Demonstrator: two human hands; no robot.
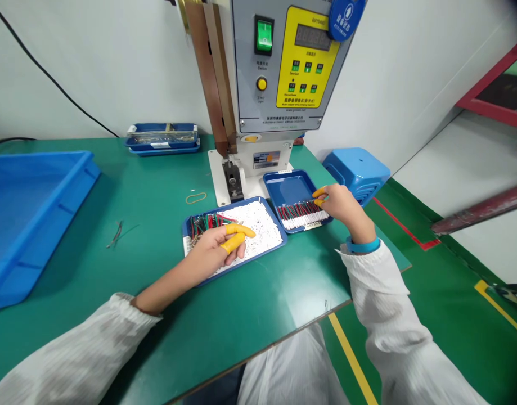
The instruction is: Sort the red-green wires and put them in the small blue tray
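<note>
My left hand, with yellow covers on thumb and forefinger, hovers over a blue tray. Its thumb and forefinger are bent close together; anything between them is too small to make out. In that tray lie many small white pieces and a bundle of red, green and black wires. My right hand, also with yellow finger covers, is at a second blue tray. Its fingertips pinch at the right end of a row of wires with white ends, apparently on one wire.
Behind the trays stands a grey crimping machine with a yellow panel. A large blue bin is at the left, and small trays sit against the wall. A rubber band and loose wire scraps lie on the green table. A blue stool is on the right.
</note>
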